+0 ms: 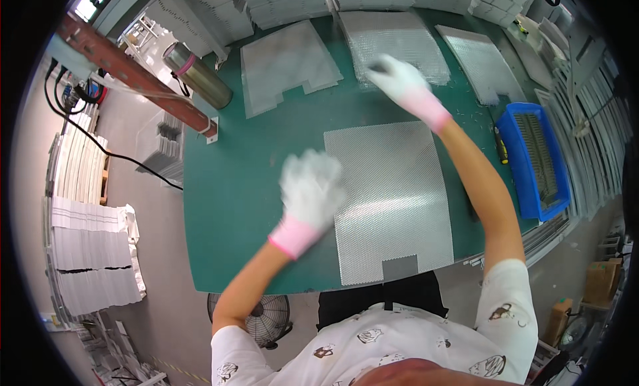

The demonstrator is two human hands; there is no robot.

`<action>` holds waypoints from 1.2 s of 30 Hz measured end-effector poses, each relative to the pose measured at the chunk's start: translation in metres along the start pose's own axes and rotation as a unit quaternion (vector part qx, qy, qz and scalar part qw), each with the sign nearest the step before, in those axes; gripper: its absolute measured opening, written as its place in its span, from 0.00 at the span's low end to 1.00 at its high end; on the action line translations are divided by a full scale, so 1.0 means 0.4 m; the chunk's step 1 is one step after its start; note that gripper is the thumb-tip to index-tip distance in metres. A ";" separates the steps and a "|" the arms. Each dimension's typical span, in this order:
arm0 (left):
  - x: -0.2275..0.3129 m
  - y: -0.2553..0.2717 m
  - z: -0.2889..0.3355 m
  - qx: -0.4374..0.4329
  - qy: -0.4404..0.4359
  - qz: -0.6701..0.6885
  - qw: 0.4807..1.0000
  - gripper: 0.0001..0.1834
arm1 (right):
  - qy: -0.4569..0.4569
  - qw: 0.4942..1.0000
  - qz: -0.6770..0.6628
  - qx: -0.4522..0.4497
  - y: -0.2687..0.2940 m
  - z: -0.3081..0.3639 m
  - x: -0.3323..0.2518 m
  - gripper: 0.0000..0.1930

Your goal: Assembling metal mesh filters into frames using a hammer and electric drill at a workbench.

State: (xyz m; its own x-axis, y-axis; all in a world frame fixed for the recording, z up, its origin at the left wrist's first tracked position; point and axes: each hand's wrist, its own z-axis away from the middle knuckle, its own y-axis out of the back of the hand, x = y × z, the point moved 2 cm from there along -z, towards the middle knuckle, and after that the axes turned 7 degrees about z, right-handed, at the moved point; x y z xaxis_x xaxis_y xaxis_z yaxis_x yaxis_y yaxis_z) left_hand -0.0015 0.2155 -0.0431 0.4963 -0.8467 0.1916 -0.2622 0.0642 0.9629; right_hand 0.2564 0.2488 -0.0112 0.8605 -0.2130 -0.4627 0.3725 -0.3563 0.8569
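Note:
A perforated silvery metal sheet (393, 199) with a notch in its near edge lies flat on the green table (233, 239) in front of me. My left hand (309, 186), in a white glove with a pink cuff, is at the sheet's left edge; motion smears its fingers. Farther off, my right hand (403, 83), gloved alike, is over the near edge of a stack of perforated sheets (393, 36). A dark patch shows at its blurred fingers, and I cannot make out whether it is a held thing.
Another notched sheet (283, 63) lies at the far left, near a steel flask (200, 76) and a rusty-red beam (140, 73). At the right are more perforated sheets (479, 59), a yellow-handled tool (500, 146) and a blue bin (529, 206) of metal parts. A fan (266, 319) stands below the table.

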 end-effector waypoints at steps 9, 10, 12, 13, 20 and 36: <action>-0.520 -0.102 -0.155 -0.035 0.329 -0.092 0.939 0.41 | -0.091 0.968 0.186 -0.143 -0.354 -0.374 -0.135 0.11; -0.514 -0.096 -0.153 -0.004 0.310 -0.081 0.947 0.42 | -0.139 0.970 0.191 -0.049 -0.348 -0.388 -0.134 0.10; -0.498 -0.068 -0.163 -0.004 0.320 -0.070 0.945 0.43 | -0.099 0.988 0.106 -0.054 -0.330 -0.430 -0.106 0.12; -0.491 -0.052 -0.167 0.000 0.324 -0.058 0.944 0.43 | -0.045 0.993 0.058 -0.095 -0.316 -0.461 -0.088 0.16; -0.488 -0.085 -0.189 0.041 0.321 -0.068 0.944 0.48 | 0.000 0.747 -0.665 -0.022 -0.179 -0.522 -0.049 0.23; 0.017 0.095 0.127 0.208 0.264 0.586 0.737 0.27 | -0.125 0.939 -0.319 0.033 0.134 0.479 0.002 0.22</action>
State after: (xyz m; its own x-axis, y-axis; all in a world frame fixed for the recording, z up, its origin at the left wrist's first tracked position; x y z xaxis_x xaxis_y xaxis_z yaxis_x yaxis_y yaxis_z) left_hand -0.0500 0.1854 -0.0150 -0.0489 -0.0067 0.9988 -0.9436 0.3283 -0.0440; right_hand 0.2106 0.0554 -0.0094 0.3574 -0.1411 -0.9232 0.7552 -0.5379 0.3745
